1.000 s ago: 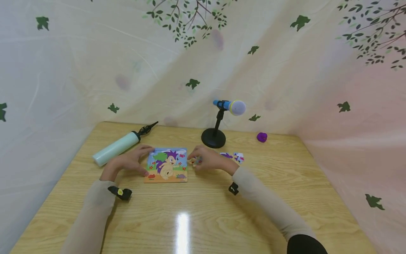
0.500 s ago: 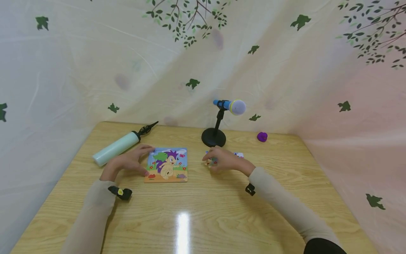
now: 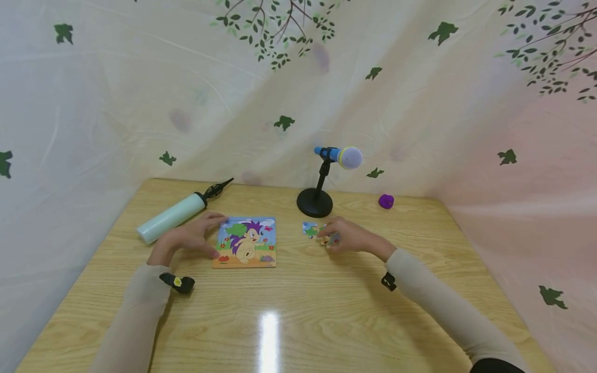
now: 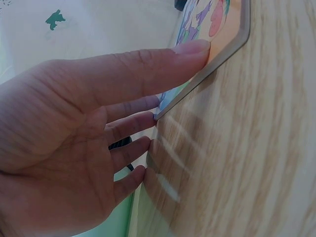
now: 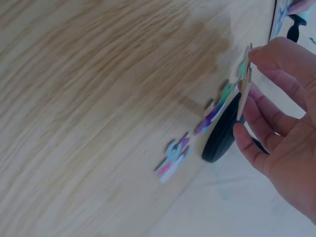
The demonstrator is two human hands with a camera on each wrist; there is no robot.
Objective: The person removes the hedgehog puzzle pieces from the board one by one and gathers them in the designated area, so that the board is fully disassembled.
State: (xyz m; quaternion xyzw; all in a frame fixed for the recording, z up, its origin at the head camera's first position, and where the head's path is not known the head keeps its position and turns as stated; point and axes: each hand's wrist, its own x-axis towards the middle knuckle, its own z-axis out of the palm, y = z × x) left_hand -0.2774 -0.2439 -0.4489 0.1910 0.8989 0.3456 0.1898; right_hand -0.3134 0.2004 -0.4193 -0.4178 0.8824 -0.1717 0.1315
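Head view, left hand [image 3: 190, 237]: spread, touching the board [image 3: 252, 243]
Right hand [image 3: 352, 237]: pinching a puzzle piece [image 5: 245, 94]
Board: picture looks complete
Loose pieces [image 5: 173, 158]: near the right hand, apparently unplaced

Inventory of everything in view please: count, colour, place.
Table: 1, light wood, below the objects
Backdrop: 1, pale with green print, behind table
Pump: 1, pale green and black, table's left
Picture board: 1, multicoloured, right of pump
Microphone: 1, blue with pale head, on stand
Stand: 1, black, table's rear
Small object: 1, purple, right rear
Loose puzzle pieces: at least 3, multicoloured, near stand
Held puzzle piece: at least 1, tan edge, right hand
Sleeves: 2, beige, forearms
Left hand: 1, bare, touching board
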